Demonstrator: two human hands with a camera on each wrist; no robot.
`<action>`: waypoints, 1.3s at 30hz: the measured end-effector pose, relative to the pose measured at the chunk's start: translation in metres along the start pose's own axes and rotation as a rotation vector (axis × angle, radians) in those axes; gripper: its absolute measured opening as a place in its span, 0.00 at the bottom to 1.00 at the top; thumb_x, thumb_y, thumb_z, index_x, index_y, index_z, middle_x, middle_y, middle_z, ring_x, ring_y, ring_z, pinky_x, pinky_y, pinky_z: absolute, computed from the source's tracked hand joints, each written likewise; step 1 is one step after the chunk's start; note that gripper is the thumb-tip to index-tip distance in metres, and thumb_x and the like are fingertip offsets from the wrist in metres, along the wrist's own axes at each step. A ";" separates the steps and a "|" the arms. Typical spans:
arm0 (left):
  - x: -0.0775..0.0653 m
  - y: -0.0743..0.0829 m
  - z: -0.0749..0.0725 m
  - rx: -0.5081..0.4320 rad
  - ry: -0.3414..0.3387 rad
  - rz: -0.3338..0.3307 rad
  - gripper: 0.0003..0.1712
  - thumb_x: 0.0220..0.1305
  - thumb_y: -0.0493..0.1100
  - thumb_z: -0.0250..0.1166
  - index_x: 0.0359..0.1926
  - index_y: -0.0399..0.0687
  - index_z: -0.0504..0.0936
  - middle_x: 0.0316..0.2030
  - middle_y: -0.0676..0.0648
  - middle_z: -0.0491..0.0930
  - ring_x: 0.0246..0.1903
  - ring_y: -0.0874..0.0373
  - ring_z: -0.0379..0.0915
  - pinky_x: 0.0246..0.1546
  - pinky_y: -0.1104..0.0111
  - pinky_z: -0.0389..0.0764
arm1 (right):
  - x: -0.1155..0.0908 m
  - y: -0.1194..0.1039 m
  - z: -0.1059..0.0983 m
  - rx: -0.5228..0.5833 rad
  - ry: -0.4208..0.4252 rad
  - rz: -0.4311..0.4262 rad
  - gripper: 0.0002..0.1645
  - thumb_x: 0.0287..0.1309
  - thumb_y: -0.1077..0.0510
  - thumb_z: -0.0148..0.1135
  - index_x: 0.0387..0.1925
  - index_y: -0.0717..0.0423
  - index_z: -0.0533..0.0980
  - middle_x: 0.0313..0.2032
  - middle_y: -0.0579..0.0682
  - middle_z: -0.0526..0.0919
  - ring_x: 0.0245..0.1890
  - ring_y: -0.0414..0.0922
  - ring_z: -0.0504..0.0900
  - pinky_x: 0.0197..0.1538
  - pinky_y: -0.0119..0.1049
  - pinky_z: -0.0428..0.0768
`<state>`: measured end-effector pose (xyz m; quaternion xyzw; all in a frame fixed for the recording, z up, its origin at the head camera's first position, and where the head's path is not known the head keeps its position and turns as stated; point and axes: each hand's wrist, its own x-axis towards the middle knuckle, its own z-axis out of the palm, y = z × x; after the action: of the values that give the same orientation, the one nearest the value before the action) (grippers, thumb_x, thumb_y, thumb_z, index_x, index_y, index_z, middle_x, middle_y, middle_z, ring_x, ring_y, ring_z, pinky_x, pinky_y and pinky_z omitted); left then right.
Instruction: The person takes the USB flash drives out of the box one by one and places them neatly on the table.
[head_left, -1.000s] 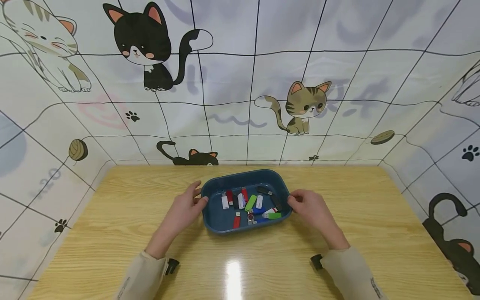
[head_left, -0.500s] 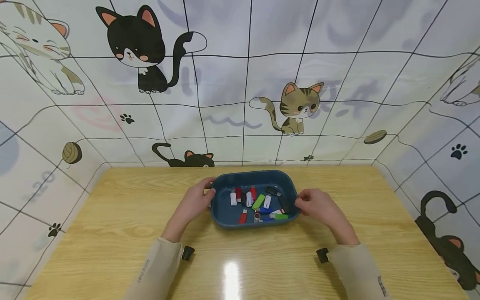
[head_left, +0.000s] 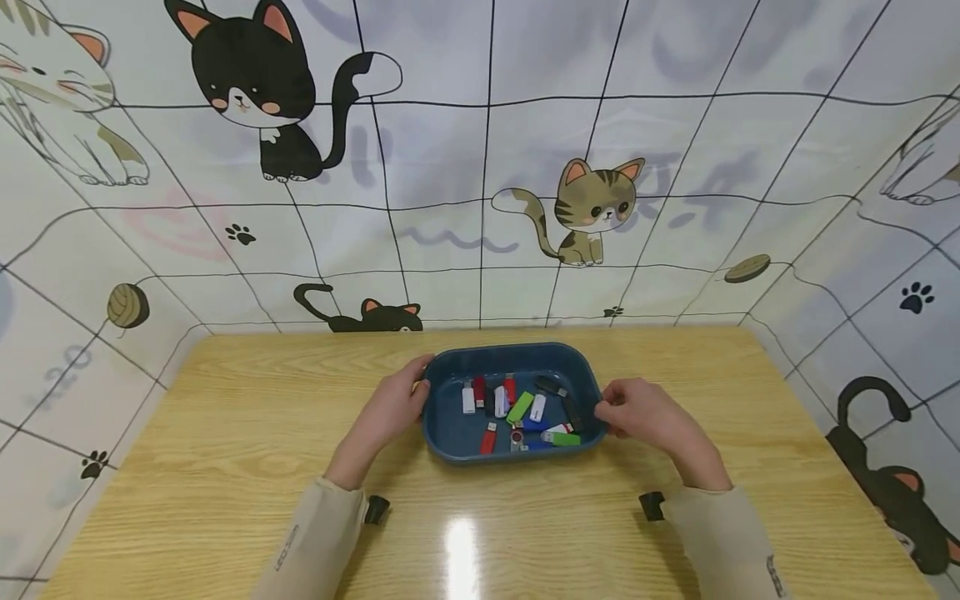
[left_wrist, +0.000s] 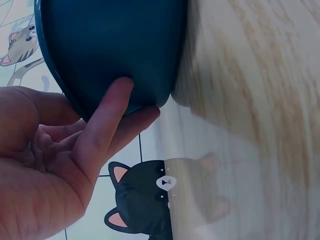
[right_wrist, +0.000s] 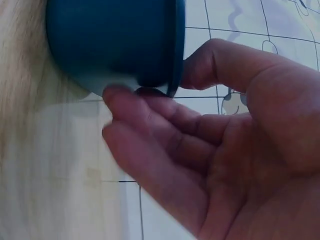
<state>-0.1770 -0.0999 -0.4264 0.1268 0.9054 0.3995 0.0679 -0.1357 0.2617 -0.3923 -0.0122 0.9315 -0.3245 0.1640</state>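
Note:
A dark blue plastic tray holds several USB flash drives, among them a green one, a red one, a white one and a black one. At its left end my left hand grips the rim with the thumb. In the left wrist view, that hand's fingers press on the tray's outer wall. My right hand pinches the opposite end. The right wrist view has its thumb at the rim and its curled fingers against the tray's underside.
The tray is near the back of a wooden table. Behind and beside the table hangs a white grid sheet printed with cats. Black wrist mounts show at both cuffs.
Both hands have moved the tray to the right across the table and turned it slightly, mostly in the first half second. The hold at both ends stays the same.

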 end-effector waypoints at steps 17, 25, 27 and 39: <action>-0.005 -0.001 -0.005 0.085 0.010 0.015 0.27 0.77 0.33 0.54 0.73 0.31 0.67 0.61 0.30 0.78 0.26 0.57 0.82 0.34 0.62 0.84 | -0.007 -0.052 0.042 -0.172 0.429 -0.176 0.15 0.70 0.56 0.63 0.48 0.65 0.83 0.39 0.55 0.85 0.34 0.48 0.81 0.38 0.46 0.84; -0.002 0.002 0.000 0.131 0.036 0.062 0.26 0.77 0.34 0.55 0.72 0.31 0.69 0.60 0.32 0.80 0.39 0.49 0.81 0.44 0.56 0.81 | 0.017 -0.057 0.063 -0.388 0.377 -0.166 0.16 0.69 0.53 0.66 0.29 0.61 0.80 0.24 0.51 0.77 0.24 0.46 0.75 0.26 0.39 0.75; -0.002 0.003 0.000 0.132 0.036 0.060 0.26 0.76 0.34 0.56 0.72 0.30 0.69 0.60 0.31 0.79 0.42 0.47 0.81 0.46 0.55 0.81 | 0.021 -0.059 0.063 -0.416 0.348 -0.156 0.23 0.69 0.52 0.66 0.19 0.58 0.75 0.17 0.48 0.69 0.18 0.45 0.70 0.21 0.36 0.66; -0.003 0.004 0.000 0.135 0.055 0.065 0.26 0.76 0.34 0.56 0.71 0.31 0.70 0.59 0.32 0.80 0.41 0.46 0.80 0.45 0.55 0.81 | 0.040 -0.066 0.069 -0.419 0.179 -0.052 0.30 0.67 0.49 0.68 0.12 0.55 0.70 0.12 0.45 0.62 0.13 0.43 0.67 0.19 0.34 0.57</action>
<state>-0.1737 -0.0977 -0.4237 0.1492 0.9271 0.3431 0.0211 -0.1576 0.1627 -0.4150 -0.0411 0.9888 -0.1277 0.0660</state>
